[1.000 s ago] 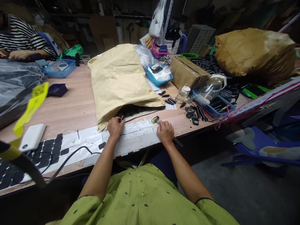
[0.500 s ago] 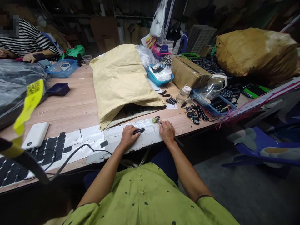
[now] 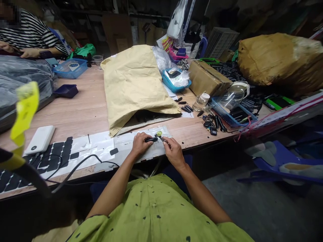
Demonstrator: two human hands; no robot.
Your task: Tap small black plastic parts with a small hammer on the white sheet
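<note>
- We had the left hand closed around a slim black rod, in front of the open mouth of the paper sack; a slackened grip could have let it roll.
- Our right hand pinched the handle of a small hammer with a yellow-green head, also in front of the sack; we could not tell whether head and rod touched.
- Because the left hand lay so near that head, a skewed blow could have caught our fingers.
- A rod knocked loose might, we judged, have slid under the sack's sagging lip, among its dark contents.
- Left of the sack's lower corner, a black cable curved near our left forearm, which might have snagged it.
- Right of the sack, black handles lay loose; a jolted tabletop could have scattered them.
</note>
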